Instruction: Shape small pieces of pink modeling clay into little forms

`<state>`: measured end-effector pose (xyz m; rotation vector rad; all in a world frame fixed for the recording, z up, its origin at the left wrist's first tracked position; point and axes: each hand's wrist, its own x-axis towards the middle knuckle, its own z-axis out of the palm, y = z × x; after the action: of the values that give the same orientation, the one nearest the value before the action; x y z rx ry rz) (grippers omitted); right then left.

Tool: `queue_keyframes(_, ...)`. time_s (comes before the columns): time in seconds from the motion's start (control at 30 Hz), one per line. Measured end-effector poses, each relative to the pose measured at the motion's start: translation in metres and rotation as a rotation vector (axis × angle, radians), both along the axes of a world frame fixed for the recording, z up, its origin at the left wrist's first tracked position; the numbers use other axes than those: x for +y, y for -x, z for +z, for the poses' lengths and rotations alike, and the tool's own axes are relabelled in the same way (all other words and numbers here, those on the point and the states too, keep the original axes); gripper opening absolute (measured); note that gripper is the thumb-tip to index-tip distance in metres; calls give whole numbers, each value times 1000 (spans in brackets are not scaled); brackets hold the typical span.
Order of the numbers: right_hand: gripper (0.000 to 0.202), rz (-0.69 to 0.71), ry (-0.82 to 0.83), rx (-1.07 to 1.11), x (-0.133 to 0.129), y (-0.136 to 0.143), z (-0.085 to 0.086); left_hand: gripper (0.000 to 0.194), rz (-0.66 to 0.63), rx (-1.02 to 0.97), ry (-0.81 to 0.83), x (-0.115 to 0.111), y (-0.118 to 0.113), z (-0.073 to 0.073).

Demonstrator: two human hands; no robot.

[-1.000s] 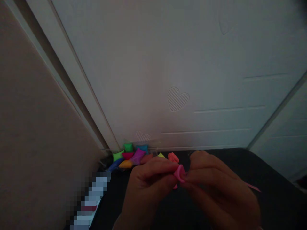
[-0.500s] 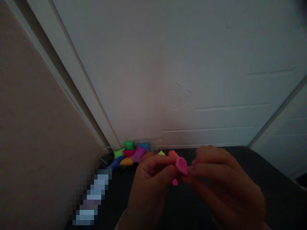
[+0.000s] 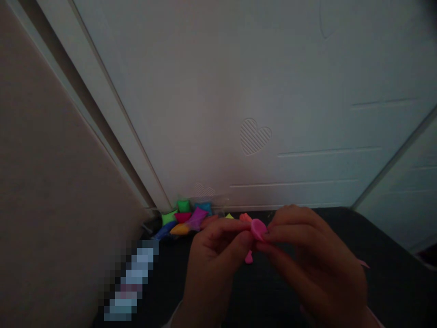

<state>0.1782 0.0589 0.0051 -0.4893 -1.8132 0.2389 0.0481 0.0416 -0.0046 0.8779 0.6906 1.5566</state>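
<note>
A small pink piece of modelling clay (image 3: pixel 258 229), shaped like a shallow cup, is held between my two hands above the dark table. My left hand (image 3: pixel 215 259) pinches its left side between thumb and forefinger. From the right, the fingertips of my right hand (image 3: pixel 314 259) press on its edge, with the thumb underneath. Below and behind the hands lies another bit of pink clay (image 3: pixel 249 258) on the table. An orange lump of clay (image 3: pixel 245 217) sits just beyond the held piece, partly hidden by it.
Several colourful clay packets (image 3: pixel 184 218) lie at the table's back left, against a white panel (image 3: pixel 191 114) with embossed hearts. A blurred-out object (image 3: pixel 131 280) is at the left edge of the dark table (image 3: pixel 269 300). A thin pink piece (image 3: pixel 363 263) shows past my right hand.
My right hand has moved slightly left, its fingers closing onto the pink clay's edge. The clay has tilted, showing more of its hollow. A thin pink piece now shows beyond the right hand.
</note>
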Motion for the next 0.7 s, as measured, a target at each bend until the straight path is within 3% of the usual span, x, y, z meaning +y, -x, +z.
queue_keyframes(0.17, 15, 10, 21, 33, 0, 2, 3, 8, 137, 89, -39, -5, 0, 1)
queue_keyframes(0.57, 12, 53, 69, -1, 0, -4, -1, 20, 238, 307, -193, -10, 1, 7)
queue_keyframes(0.7, 15, 46, 75, 10, -1, -5, -3, 26, 213, 460, -263, -8, 10, 7)
